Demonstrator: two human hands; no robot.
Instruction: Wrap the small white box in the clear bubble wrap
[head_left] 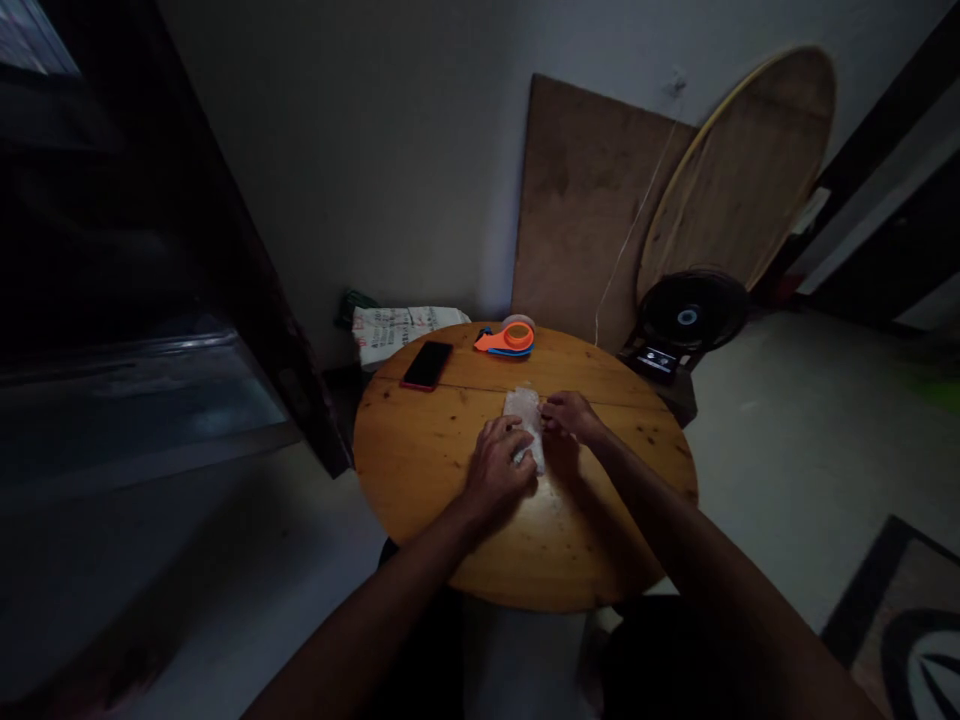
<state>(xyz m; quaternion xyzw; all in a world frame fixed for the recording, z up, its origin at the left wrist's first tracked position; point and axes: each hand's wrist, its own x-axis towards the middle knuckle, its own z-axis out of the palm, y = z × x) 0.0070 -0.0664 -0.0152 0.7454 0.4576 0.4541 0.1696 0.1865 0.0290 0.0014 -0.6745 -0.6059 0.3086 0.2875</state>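
Note:
A small whitish wrapped bundle, perhaps bubble wrap or clear plastic (523, 412), lies in the middle of a round wooden table (420, 470). My left hand (497, 466) rests on the bundle's near left side with fingers curled over its edge. My right hand (568, 414) pinches the bundle's right edge with closed fingers. Both forearms reach in from the bottom of the view. What the wrap contains is hidden.
An orange and blue tape dispenser (507, 340) and a dark phone in a red case (427, 364) lie at the table's far side. Behind are a printed sack (397, 328), a leaning board (585, 200), a round tabletop (742, 170) and a floor fan (690, 315).

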